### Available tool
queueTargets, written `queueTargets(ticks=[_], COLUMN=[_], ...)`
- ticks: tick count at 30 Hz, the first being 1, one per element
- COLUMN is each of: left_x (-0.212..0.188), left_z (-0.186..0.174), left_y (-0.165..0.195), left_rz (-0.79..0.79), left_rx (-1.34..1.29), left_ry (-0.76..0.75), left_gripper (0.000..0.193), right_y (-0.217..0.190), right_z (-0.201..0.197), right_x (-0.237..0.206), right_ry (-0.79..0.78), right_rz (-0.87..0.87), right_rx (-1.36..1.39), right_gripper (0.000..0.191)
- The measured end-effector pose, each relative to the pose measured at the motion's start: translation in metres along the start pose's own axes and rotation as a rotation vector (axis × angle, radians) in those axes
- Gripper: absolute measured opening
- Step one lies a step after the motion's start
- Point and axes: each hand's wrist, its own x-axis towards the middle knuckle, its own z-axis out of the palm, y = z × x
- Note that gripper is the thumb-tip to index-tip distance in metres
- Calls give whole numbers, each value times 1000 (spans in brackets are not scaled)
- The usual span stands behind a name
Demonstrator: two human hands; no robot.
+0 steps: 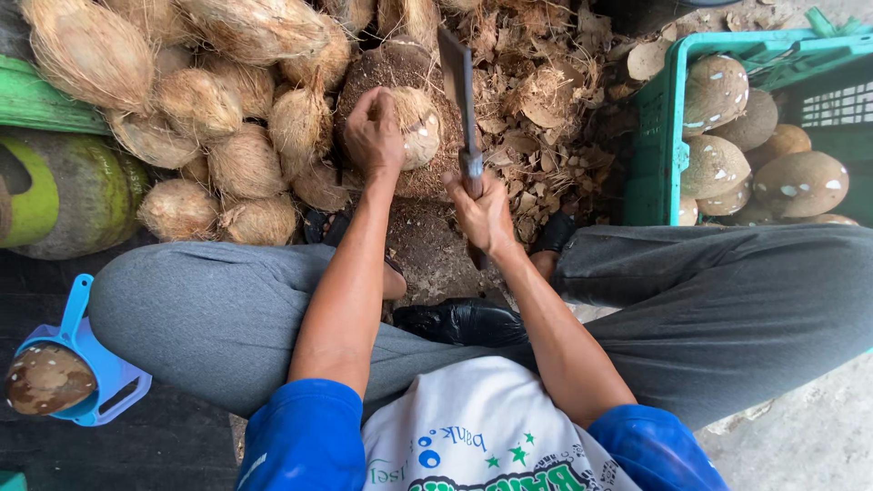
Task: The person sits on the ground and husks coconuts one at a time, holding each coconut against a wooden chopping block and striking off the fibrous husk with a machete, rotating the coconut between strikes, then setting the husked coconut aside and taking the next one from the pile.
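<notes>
Sitting on bare ground (800, 445) amid husk litter (536, 136), green crate (659, 136) beside.

I see a partly husked coconut (418, 127), pale and fibrous, resting on a brown fibrous block (400, 68). Just to its right, a cleaver (459, 91) stands edge-down, its dark blade pointing away from me.

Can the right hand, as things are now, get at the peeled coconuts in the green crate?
Probably not at once: the right hand is closed on the cleaver, though the peeled coconuts lie uncovered in the open-topped green crate on that same side.
</notes>
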Motion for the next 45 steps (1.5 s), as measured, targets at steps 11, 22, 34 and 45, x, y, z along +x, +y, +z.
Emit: queueTargets(ticks=[11, 22, 34, 45], left_x=[-10, -16, -6, -4], left_z=[4, 2, -15, 7], left_y=[-5, -13, 10, 16], left_rz=[29, 74, -33, -68], left_rx=[44, -62, -32, 47], left_ry=[16, 68, -194, -195], left_gripper=[47, 52, 85, 53], right_y=[4, 6, 16, -18], right_z=[2, -5, -5, -17], right_x=[-3, 3, 11, -9], right_ry=[66, 54, -53, 102], right_rz=[-85, -115, 147, -247], right_rx=[100, -86, 12, 21], right_gripper=[42, 33, 28, 22])
